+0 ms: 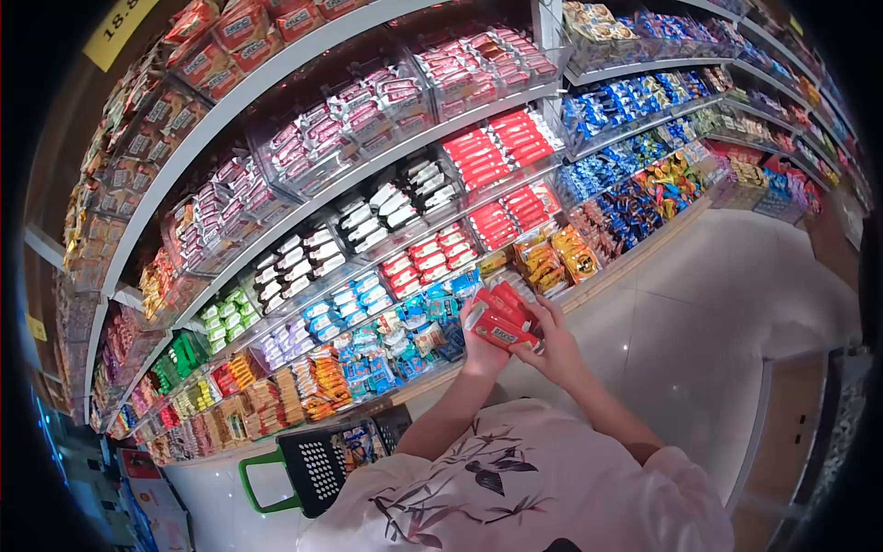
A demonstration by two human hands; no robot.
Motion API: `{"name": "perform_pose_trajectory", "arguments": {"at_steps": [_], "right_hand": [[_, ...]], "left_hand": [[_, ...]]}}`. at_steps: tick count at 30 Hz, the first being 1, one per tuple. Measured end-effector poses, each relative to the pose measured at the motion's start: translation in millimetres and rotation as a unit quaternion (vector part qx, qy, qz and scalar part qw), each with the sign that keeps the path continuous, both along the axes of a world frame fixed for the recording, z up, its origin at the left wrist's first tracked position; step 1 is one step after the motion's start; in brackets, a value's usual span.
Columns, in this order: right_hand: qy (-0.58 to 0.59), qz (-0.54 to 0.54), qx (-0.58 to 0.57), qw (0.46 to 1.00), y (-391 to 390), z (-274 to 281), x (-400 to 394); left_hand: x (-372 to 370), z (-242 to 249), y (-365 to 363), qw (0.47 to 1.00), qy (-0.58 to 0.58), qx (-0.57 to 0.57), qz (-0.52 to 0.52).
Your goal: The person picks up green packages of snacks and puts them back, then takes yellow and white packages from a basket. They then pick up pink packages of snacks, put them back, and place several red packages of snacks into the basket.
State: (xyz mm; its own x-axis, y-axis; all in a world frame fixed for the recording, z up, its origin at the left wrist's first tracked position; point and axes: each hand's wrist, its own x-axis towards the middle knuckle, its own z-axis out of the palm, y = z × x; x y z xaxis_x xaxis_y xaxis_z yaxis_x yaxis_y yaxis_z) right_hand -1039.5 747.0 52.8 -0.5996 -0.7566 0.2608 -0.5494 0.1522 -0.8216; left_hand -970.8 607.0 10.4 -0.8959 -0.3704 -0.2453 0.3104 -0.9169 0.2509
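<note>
Several red snack packets (501,328) with white lettering are bunched together in front of my chest. My left hand (484,353) supports them from the left side, its fingers mostly hidden behind the packets. On the right, my right hand (554,348) grips the same bunch, thumb at the lower edge and fingers along the upper edge. Just beyond my hands lie yellow snack packets (574,255) in the lowest bins. Similar red packets (517,210) fill bins a little higher up.
Tiered shelves of clear bins (308,195) with many wrapped snacks curve around me. A black shopping basket (317,472) with a green handle (248,485) stands at lower left, with packets inside. Tiled floor (681,313) stretches to the right, beside a wooden cabinet (782,432).
</note>
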Motion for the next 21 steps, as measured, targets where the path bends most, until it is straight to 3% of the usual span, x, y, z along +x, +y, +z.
{"name": "perform_pose_trajectory", "arguments": {"at_steps": [3, 9, 11, 12, 15, 18, 21], "right_hand": [[-0.012, -0.031, -0.042, 0.999, 10, 6, -7], [0.151, -0.126, 0.001, 0.980, 19, -5, -25], [0.142, -0.144, 0.001, 0.979, 21, -5, -34], [0.141, -0.152, -0.001, 0.978, 20, -4, -40], [0.130, -0.203, 0.020, 0.970, 13, 2, -57], [0.038, -0.224, 0.035, 0.973, 2, 5, -79], [0.066, -0.232, -0.064, 0.968, -15, -3, -105]], "left_hand": [[-19, -4, 3, 0.999, 0.016, -0.019, -0.026], [-73, -16, 12, 0.999, 0.045, 0.021, -0.009], [-89, -8, 13, 0.996, 0.077, 0.033, -0.030], [-99, -2, 16, 1.000, 0.007, 0.009, -0.029], [-125, 5, 9, 0.995, -0.036, 0.072, -0.053], [-161, 0, -9, 0.997, -0.054, 0.043, -0.024], [-183, 14, -28, 0.996, -0.071, 0.043, -0.037]]}}
